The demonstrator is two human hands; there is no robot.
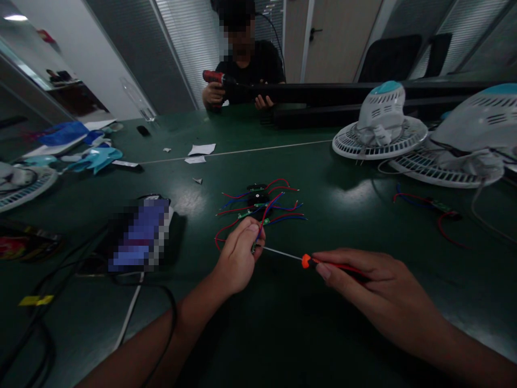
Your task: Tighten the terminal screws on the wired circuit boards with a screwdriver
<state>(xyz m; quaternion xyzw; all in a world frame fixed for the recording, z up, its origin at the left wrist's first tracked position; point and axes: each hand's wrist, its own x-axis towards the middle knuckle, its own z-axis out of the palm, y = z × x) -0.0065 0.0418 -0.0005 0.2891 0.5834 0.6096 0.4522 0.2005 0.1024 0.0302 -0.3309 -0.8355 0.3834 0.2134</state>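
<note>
My left hand (241,253) is closed around a small circuit board with red and blue wires (265,215), most of it hidden by the fingers. In my right hand (375,291) is a screwdriver (309,262) with an orange and black handle. Its thin metal shaft points left, and the tip reaches my left hand, where I cannot tell what it touches. Just beyond my left hand, several more small wired circuit boards (258,198) lie in a cluster, their red and blue leads spread to both sides.
White fan parts (379,134) stand at the right, near another wired board (442,207). A phone (139,237) and black cables (52,285) lie left on the green table (291,334). Paper scraps (202,150) lie farther back. Across the table, a person holds a red power drill (214,76).
</note>
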